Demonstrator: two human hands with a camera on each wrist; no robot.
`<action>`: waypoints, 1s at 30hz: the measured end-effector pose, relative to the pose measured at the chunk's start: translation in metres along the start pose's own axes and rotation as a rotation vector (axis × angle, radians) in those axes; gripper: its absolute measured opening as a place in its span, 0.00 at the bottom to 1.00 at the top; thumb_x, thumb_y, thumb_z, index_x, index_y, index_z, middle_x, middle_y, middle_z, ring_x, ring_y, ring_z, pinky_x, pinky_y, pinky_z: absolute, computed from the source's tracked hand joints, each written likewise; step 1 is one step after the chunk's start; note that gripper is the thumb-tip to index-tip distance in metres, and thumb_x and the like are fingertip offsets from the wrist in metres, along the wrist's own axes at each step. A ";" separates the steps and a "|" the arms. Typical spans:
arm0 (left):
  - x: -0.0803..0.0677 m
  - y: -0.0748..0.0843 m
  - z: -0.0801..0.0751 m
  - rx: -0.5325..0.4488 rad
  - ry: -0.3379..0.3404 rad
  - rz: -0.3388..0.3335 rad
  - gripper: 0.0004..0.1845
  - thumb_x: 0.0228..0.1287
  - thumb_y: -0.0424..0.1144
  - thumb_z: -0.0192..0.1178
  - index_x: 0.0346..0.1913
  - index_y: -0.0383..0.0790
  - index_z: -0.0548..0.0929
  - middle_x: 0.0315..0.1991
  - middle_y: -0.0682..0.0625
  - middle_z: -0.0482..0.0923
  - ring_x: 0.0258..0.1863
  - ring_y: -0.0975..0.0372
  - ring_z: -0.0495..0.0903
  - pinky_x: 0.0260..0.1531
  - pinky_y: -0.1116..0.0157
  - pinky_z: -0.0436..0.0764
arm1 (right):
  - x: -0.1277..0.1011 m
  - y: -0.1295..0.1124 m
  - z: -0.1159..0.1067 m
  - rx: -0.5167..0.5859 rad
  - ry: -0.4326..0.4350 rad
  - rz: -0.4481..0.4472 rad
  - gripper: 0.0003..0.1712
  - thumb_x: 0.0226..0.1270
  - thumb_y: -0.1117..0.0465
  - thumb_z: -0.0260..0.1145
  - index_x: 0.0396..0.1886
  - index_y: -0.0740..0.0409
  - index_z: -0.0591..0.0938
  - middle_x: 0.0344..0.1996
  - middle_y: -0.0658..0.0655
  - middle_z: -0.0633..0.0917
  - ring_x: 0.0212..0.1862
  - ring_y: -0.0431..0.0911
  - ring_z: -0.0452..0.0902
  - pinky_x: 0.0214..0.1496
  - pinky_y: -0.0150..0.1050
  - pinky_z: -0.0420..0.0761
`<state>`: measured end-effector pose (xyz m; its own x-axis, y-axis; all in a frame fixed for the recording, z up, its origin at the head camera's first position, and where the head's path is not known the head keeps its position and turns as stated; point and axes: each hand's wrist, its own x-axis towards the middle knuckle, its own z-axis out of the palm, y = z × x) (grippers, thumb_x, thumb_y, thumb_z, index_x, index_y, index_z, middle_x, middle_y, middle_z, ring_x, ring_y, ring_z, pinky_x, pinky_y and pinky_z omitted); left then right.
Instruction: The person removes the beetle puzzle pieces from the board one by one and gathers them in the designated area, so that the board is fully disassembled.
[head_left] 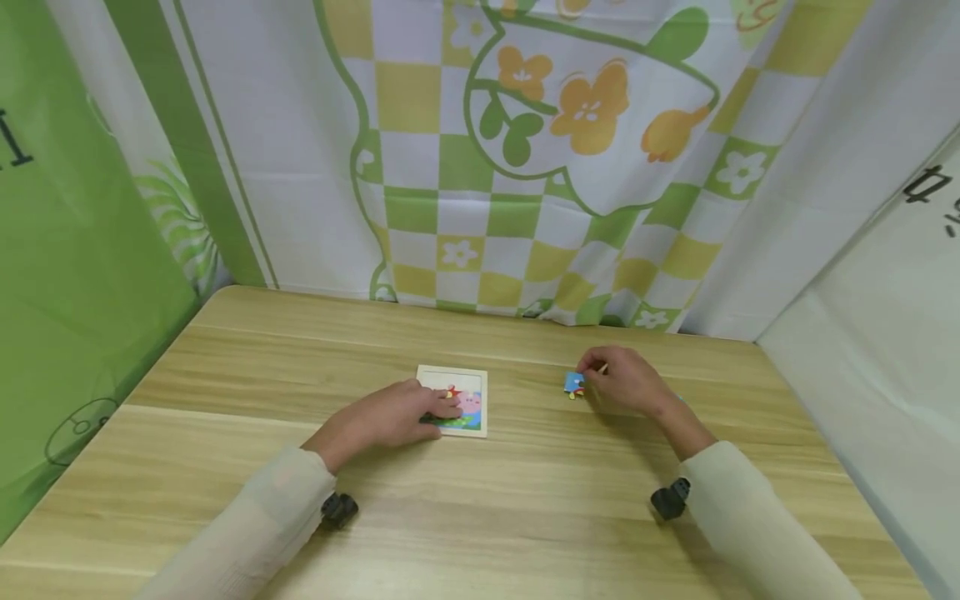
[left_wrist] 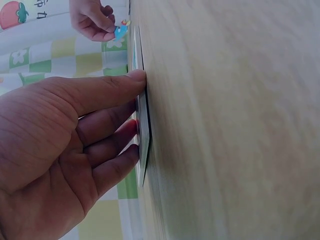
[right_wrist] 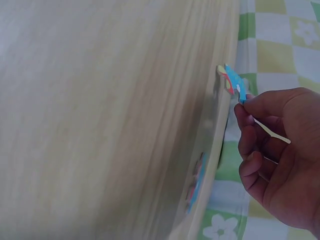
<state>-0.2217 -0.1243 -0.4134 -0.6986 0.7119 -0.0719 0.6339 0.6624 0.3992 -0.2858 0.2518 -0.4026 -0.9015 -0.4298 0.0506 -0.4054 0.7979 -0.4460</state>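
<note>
We press the left hand [head_left: 390, 417] flat, fingers straight, on the puzzle board [head_left: 474, 407] mid-table [head_left: 225, 467]. Right hand [head_left: 626, 379] pinches a blue piece [head_left: 573, 383], just off the wood. Advice: keep board pinned, turn piece to match, lower flat.

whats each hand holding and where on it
The right hand pinches a blue puzzle piece by its edge. The left hand holds nothing; its fingers rest flat on the puzzle board.

A light wood-grain tabletop [head_left: 525, 517] stands against a white curtain with green-and-yellow checks and orange flowers [head_left: 525, 167]; a green cloth panel [head_left: 67, 292] hangs left.
</note>
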 end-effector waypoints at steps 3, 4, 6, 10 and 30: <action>0.000 0.000 0.001 0.000 0.001 -0.007 0.22 0.70 0.37 0.68 0.65 0.44 0.84 0.70 0.45 0.75 0.30 0.61 0.63 0.44 0.61 0.72 | -0.002 0.004 -0.001 -0.018 -0.005 0.008 0.07 0.73 0.67 0.63 0.40 0.59 0.88 0.36 0.54 0.89 0.40 0.49 0.84 0.47 0.52 0.83; 0.001 0.000 0.001 0.002 0.001 -0.011 0.22 0.70 0.37 0.68 0.65 0.44 0.84 0.70 0.45 0.75 0.31 0.60 0.64 0.44 0.61 0.72 | -0.002 0.005 -0.001 -0.023 -0.006 0.011 0.07 0.73 0.67 0.63 0.40 0.59 0.88 0.36 0.54 0.89 0.40 0.48 0.84 0.47 0.51 0.83; 0.001 -0.001 0.001 0.006 0.001 -0.013 0.22 0.70 0.37 0.68 0.65 0.44 0.84 0.69 0.46 0.77 0.32 0.60 0.65 0.44 0.61 0.72 | -0.002 0.007 0.000 -0.040 -0.004 0.014 0.07 0.72 0.66 0.64 0.40 0.58 0.88 0.35 0.53 0.89 0.39 0.47 0.84 0.46 0.50 0.82; 0.001 -0.001 0.001 0.007 -0.005 -0.022 0.22 0.70 0.38 0.68 0.66 0.45 0.84 0.69 0.48 0.77 0.31 0.60 0.64 0.44 0.61 0.72 | -0.002 0.010 0.002 -0.055 0.010 0.014 0.07 0.72 0.67 0.64 0.39 0.58 0.88 0.35 0.52 0.89 0.38 0.46 0.82 0.44 0.48 0.80; -0.001 -0.001 0.001 -0.020 -0.005 0.005 0.22 0.70 0.37 0.68 0.66 0.43 0.83 0.71 0.41 0.73 0.20 0.67 0.50 0.44 0.63 0.73 | -0.002 0.013 0.007 -0.066 -0.008 0.066 0.08 0.76 0.63 0.62 0.42 0.57 0.87 0.39 0.54 0.90 0.45 0.53 0.86 0.50 0.56 0.81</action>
<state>-0.2214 -0.1250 -0.4141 -0.6940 0.7161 -0.0746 0.6302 0.6543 0.4179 -0.2886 0.2600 -0.4152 -0.9254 -0.3786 0.0154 -0.3545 0.8507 -0.3882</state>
